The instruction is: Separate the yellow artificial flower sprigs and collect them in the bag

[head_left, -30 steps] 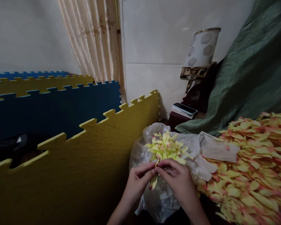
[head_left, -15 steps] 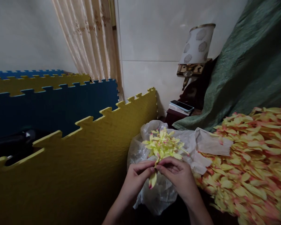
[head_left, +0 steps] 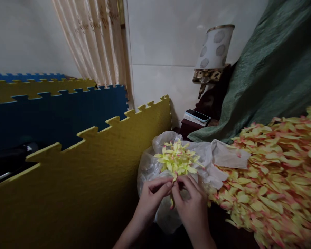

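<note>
Both hands meet low in the middle of the head view, fingertips together. My left hand (head_left: 151, 197) pinches a yellow artificial flower petal piece (head_left: 172, 202) with pink tips. From the other side my right hand (head_left: 191, 202) grips the same piece between thumb and fingers, covering most of it. Just beyond the fingers a small heap of yellow-green artificial flowers (head_left: 180, 157) lies on a clear plastic bag (head_left: 147, 166). To the right spreads a large pile of yellow and pink artificial petals (head_left: 277, 180).
A yellow foam mat (head_left: 98, 166) stands upright on the left, with a blue mat (head_left: 54, 117) behind it. A phone (head_left: 197, 115) rests on a dark ledge beneath a wall lamp (head_left: 215, 48). Green cloth (head_left: 261, 76) hangs at the right.
My right hand has turned inward and moved slightly left, now hiding more of the petal piece. My left hand keeps its pinch. The whole view has shifted a little.
</note>
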The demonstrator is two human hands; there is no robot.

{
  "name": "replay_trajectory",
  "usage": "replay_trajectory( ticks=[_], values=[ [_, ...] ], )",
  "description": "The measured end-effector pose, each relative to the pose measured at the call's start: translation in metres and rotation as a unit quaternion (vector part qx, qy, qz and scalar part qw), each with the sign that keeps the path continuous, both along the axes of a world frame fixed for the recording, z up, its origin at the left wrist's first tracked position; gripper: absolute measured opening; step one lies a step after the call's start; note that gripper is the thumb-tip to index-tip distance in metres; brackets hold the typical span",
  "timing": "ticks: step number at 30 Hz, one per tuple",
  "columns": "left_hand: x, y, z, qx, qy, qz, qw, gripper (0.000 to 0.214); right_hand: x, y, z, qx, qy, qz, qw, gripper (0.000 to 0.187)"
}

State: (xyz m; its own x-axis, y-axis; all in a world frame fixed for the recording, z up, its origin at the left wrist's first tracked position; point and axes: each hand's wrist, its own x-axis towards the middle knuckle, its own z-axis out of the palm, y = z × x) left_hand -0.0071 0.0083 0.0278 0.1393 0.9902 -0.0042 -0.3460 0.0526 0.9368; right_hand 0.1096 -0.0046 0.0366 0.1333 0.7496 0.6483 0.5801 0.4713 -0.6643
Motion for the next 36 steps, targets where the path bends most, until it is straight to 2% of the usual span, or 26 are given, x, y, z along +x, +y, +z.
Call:
replay_trajectory(
  ticks=[3,6,10,13,17,18,20,22,24,27,29,31,33,36],
  values=[
    [0.001,0.002,0.001,-0.041,-0.017,-0.017,0.999,0.028,0.001,-0.002,-0.003,-0.002,0.014,0.032,0.999,0.015],
    [0.004,0.005,0.001,-0.028,0.01,-0.004,1.0,0.03,0.002,-0.004,-0.009,-0.057,0.066,0.057,0.995,0.013],
    [0.013,0.004,-0.004,0.042,0.068,0.083,0.993,0.031,-0.006,-0.002,-0.016,-0.157,0.19,0.056,0.968,0.014],
    [0.017,0.003,-0.01,0.081,0.116,0.148,0.979,0.027,-0.011,0.003,-0.019,-0.153,0.257,0.036,0.953,0.018],
    [0.004,0.009,-0.012,0.137,0.167,0.246,0.945,0.025,0.0,0.006,-0.018,-0.123,0.307,-0.041,0.943,0.023],
    [-0.001,0.011,-0.011,0.135,0.163,0.262,0.942,0.026,0.006,0.007,-0.017,-0.119,0.325,-0.058,0.936,0.024],
    [-0.009,0.017,-0.009,0.114,0.135,0.252,0.951,0.028,0.017,0.01,-0.013,-0.117,0.356,-0.07,0.924,0.026],
    [-0.012,0.023,-0.008,0.075,0.068,0.224,0.969,0.029,0.026,0.017,-0.009,-0.115,0.374,-0.068,0.918,0.028],
    [-0.011,0.028,-0.009,0.033,-0.026,0.244,0.969,0.031,0.035,0.03,-0.003,-0.087,0.384,-0.082,0.916,0.028],
    [-0.006,0.031,-0.013,0.005,-0.118,0.331,0.936,0.033,0.047,0.058,0.008,0.001,0.345,-0.13,0.93,0.026],
    [-0.002,0.03,-0.016,0.001,-0.116,0.336,0.935,0.032,0.055,0.078,0.016,0.037,0.228,-0.138,0.963,0.023],
    [0.002,0.027,-0.018,0.01,-0.071,0.306,0.949,0.03,0.06,0.091,0.024,0.033,0.078,-0.108,0.99,0.02],
    [0.005,0.023,-0.018,0.035,0.0,0.295,0.955,0.028,0.059,0.091,0.029,0.01,-0.018,-0.074,0.997,0.017],
    [0.008,0.019,-0.012,0.077,0.088,0.296,0.948,0.025,0.047,0.07,0.028,-0.025,-0.022,-0.012,0.999,0.016]
  ],
)
